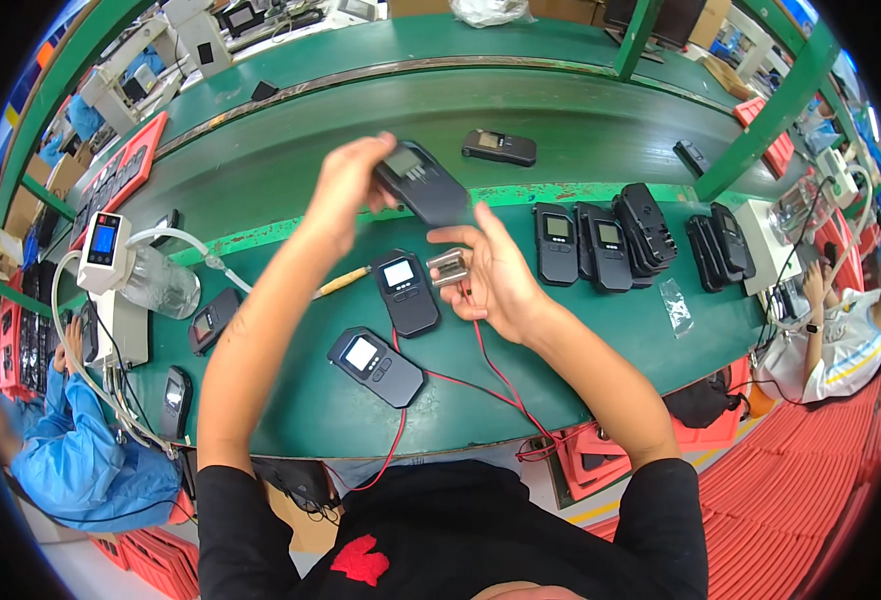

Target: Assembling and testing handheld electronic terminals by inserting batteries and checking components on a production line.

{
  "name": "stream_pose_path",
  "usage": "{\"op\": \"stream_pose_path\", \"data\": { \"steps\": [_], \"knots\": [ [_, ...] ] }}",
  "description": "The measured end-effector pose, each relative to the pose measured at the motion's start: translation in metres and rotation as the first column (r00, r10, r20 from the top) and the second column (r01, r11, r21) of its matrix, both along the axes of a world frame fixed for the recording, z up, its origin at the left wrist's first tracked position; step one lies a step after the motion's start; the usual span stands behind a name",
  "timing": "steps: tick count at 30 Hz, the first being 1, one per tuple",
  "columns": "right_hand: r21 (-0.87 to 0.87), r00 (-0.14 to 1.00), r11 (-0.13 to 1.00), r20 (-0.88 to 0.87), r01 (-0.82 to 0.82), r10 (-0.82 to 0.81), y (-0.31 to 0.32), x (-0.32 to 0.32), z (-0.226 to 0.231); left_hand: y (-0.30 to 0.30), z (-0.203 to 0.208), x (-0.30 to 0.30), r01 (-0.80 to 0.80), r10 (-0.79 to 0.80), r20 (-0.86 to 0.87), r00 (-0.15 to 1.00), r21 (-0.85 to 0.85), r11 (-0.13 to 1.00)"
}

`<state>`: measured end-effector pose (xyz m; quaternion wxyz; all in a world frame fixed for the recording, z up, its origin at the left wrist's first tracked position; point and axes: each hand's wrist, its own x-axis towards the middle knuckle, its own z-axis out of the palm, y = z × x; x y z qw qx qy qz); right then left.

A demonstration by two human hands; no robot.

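Green workbench [291, 400] in a busy factory room, with a green channel [581, 130] running beyond its far edge and green metal posts around. At the bench's left end, a co-worker in blue [76, 460]; past the right end, another in white [841, 350].

Above the middle of the bench, toward the far edge, a black handheld device [423, 187], tilted and slightly blurred. Gripped at its upper-left end by the left hand [353, 182], closed between thumb and fingers. Close to its other end, the right hand [496, 275], half open, palm partly up, holding a small silvery piece [448, 268] against curled fingers. Cannot tell whether touching the device with the thumb.

Below the hands, toward the near edge, two black units with lit screens [409, 292], lying near each other, with red wires [401, 430] beside and below. Left of these, a tan stick [346, 281]. Toward the right end, a row of black units [609, 245], some stacked or leaning, and a clear plastic bag [676, 307] nearer the near edge. Toward the left end, a clear jar [164, 288] with tubing, beside a white box with a blue screen [106, 240].
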<state>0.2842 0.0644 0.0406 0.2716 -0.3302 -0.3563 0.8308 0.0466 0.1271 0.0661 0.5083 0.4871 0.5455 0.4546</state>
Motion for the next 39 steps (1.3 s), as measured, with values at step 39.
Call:
{"op": "stream_pose_path", "data": {
  "steps": [39],
  "knots": [
    [0.477, 0.976, 0.867, 0.08, 0.142, -0.203, -0.017, -0.025, -0.002, -0.123, -0.038, -0.006, 0.081, 0.442, -0.47, 0.764, 0.75, 0.657]
  ]
}}
